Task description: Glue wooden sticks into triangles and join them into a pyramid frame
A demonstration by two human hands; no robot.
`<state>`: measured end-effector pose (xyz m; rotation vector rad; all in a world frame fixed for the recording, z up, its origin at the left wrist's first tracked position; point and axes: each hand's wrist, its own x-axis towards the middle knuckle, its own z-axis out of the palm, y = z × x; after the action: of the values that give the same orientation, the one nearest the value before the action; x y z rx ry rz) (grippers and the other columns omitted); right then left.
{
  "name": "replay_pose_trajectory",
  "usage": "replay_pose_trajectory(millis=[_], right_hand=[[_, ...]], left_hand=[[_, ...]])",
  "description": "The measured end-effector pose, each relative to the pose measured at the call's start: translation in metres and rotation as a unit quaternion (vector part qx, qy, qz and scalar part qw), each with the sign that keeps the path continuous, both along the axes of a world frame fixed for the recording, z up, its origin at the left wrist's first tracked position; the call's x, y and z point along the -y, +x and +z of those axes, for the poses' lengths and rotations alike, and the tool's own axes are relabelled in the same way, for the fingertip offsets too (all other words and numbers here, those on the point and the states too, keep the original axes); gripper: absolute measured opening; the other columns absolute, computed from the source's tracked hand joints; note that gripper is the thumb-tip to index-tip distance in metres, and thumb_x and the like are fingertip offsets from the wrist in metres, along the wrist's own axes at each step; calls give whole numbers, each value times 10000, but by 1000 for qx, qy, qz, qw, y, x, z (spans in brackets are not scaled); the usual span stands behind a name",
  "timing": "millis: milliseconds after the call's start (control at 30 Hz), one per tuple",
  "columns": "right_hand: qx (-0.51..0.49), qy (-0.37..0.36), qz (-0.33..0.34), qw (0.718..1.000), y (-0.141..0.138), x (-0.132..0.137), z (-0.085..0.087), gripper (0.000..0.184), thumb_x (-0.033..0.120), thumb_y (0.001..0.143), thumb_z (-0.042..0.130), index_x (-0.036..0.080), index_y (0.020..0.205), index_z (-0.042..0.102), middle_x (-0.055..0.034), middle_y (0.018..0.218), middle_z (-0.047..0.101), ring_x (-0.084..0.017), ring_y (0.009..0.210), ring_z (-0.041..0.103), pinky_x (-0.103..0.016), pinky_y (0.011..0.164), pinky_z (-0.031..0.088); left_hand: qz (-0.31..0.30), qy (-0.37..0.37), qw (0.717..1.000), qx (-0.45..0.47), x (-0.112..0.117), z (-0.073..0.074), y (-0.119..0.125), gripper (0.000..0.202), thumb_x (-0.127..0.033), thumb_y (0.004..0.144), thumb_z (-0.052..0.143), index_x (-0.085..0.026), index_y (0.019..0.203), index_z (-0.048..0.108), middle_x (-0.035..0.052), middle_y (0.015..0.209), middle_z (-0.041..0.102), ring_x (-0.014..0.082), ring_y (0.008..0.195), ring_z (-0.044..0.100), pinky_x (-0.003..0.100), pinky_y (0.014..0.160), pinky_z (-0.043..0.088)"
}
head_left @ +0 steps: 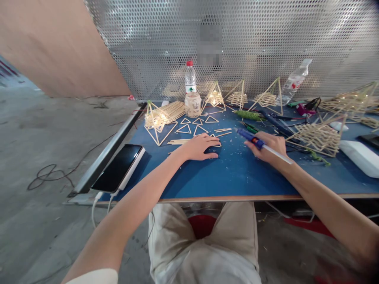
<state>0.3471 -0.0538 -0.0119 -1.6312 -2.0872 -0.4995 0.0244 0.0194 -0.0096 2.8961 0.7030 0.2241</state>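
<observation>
My right hand (271, 148) is wrapped round a blue hot glue gun (250, 138), with a whitish glue stick poking out of its back end over my wrist. The nozzle points left, above the table. My left hand (203, 147) lies with fingers outstretched on a small triangle of wooden sticks (217, 145), partly hidden under the fingers. Loose sticks (179, 141) lie beside that hand. Several finished stick triangles (184, 129) rest just beyond it, and a few short sticks (223, 130) lie between the two hands.
Stick pyramids, some lit, such as this one (158, 122), stand along the back. A red-capped bottle (192, 90) stands behind the triangles; another bottle (296, 81) leans at right. A phone on a white block (120, 167) sits front left. A white case (361, 157) is at right.
</observation>
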Motion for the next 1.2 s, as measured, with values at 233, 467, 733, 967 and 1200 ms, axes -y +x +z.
replay_pose_trajectory(millis=[233,467,733,967,1200], right_hand=[[67,-82,-74,992,33,-26,16,399,337,896,649,114,1227,640,-279,1239,692,-378,1098,627,-431,855,412],[79,-138,142,977,15,-55,44,288,342,990,523,225,1115,754,-146,1252,731,-359,1165,607,-512,1012,401],[98,-197,291,931,-49,-80,27,210,300,1028,589,246,920,760,-80,1003,797,-296,983,627,-389,824,346],[72,-197,276,938,-51,-80,12,323,353,1098,485,245,910,725,-82,982,781,-293,993,602,-423,877,288],[35,-217,296,929,-55,-79,7,331,364,1104,484,227,957,747,-93,1036,786,-293,1026,604,-434,904,271]], left_hand=[[44,30,996,67,-2,5,-5,505,-590,1096,479,-216,1363,690,106,1463,676,300,1367,574,455,1192,383],[77,62,992,73,-5,-2,-2,247,-399,1090,579,-216,1131,740,85,1193,738,281,1201,616,435,1078,418],[88,49,992,80,-9,-6,-1,178,-339,1059,633,-217,1069,763,75,1064,755,269,1059,629,409,960,432],[99,18,990,96,-11,-7,3,157,-332,1051,653,-225,1026,767,55,1024,759,248,1014,647,403,940,416],[102,18,990,91,-11,-6,4,163,-327,1051,646,-231,1029,775,54,1030,770,250,1025,647,409,948,416]])
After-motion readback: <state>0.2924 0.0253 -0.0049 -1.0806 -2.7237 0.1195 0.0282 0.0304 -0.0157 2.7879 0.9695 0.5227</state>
